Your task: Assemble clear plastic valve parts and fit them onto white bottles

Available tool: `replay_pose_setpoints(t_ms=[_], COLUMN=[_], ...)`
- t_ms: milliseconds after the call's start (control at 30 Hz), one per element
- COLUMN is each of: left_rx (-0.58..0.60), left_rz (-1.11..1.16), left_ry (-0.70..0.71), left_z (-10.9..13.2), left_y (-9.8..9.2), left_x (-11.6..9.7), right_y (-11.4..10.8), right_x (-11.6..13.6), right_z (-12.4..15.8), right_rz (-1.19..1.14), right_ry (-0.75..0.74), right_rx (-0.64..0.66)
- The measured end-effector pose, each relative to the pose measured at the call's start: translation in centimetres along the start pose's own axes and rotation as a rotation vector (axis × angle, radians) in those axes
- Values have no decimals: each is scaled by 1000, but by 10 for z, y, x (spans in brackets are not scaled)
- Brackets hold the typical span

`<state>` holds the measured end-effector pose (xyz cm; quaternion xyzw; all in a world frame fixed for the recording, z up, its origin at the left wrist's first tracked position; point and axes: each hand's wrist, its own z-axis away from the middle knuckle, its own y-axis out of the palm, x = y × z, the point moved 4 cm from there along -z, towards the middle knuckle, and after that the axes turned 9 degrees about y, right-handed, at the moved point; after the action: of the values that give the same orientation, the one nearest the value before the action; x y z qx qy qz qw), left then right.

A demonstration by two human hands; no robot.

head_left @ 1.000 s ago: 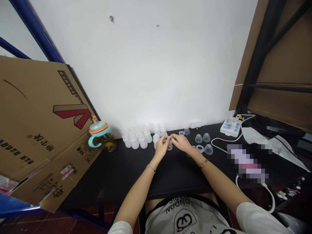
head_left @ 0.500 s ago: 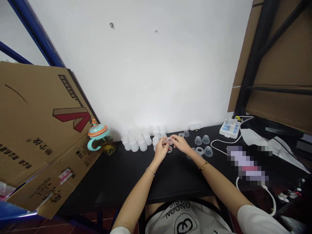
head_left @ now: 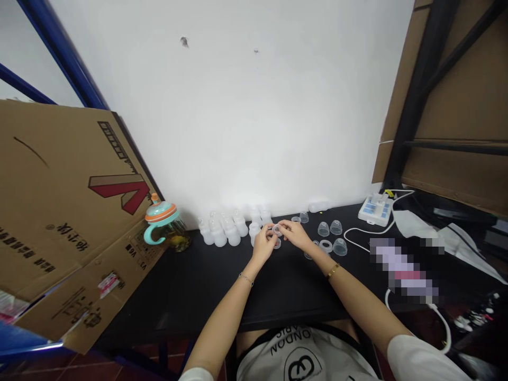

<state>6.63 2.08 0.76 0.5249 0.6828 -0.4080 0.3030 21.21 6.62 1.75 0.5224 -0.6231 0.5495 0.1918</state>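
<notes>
My left hand (head_left: 263,244) and my right hand (head_left: 295,234) meet above the black table, both closed on a small translucent bottle collar ring (head_left: 277,229). Fingertips cover part of the ring, and whether a nipple sits inside it cannot be made out. Just below the fingers, another clear ring (head_left: 277,244) lies on the table. Left of my hands stand several white baby bottles (head_left: 219,235) with clear domed tops. A few more bottles (head_left: 256,214) stand behind my left hand. To the right lie several clear dome caps (head_left: 339,246) and a loose ring (head_left: 326,245).
A lidded drinking jug (head_left: 161,219) with a teal handle stands at the left beside a big cardboard box (head_left: 71,211). On the right are a white power strip (head_left: 374,209), its cable, a blurred-out phone-like object (head_left: 402,267) and a white sheet (head_left: 420,227). The white wall (head_left: 270,116) bounds the back.
Both hands stay in nearly the same place, still on the ring, with only slight finger movement. The whole view has shifted a little.
</notes>
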Motion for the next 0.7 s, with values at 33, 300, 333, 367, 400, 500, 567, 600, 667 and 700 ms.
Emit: replay_pose_setpoints(t_ms=[33,300,333,367,400,500,567,600,667,700], left_rx=[-1,8,7,6,4,6,11,15,19,20], left_rz=[-20,-127,-129,-133,-139,-157,-162,-162,-165,-169], left_ry=[7,80,83,86,87,90,90,89,85,83], left_z=[0,0,0,0,0,0,0,0,0,0], left_y=[0,-2,-2,-3,-3,-3,-3,-3,-3,-3], left_x=[0,0,0,1,1,2,1,1,1,0], right_y=[0,-1,-1,-1,-1,-1,-1,-1,-1,-1], right_x=[0,4,4,4,4,5,4,4,3,2], right_z=[0,1,1,1,1,1,1,1,0,0], right_rz=[-2,0,8,16,24,46,62,69,80,82], right_ry=[-3,-1,-1,-2,-2,-9,-15,-18,-24,-30], right_rx=[0,7,5,4,2,2,-4,-9,-19,-21])
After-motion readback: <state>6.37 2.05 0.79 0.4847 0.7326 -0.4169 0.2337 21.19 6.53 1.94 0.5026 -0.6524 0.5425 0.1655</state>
